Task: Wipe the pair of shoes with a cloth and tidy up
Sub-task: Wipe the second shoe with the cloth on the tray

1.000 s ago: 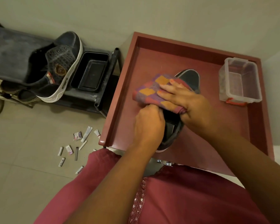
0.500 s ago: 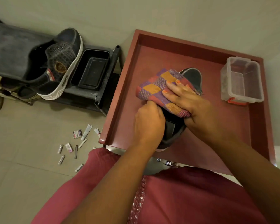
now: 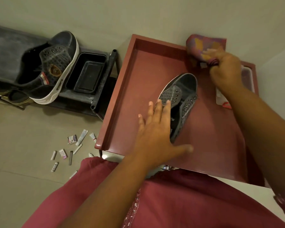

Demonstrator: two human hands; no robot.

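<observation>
right hand (image 3: 224, 69) hiding most of clear box (image 3: 247, 79), cloth (image 3: 204, 45) motion-blurred, floor packets (image 3: 72, 139) unreadable

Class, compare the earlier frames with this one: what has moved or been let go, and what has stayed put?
The right hand has lifted the checked cloth off the shoe toward the tray's far corner. The left hand has let go of the shoe and opened flat above it. The shoe on the red tray and the other shoe on the rack stayed put.
</observation>
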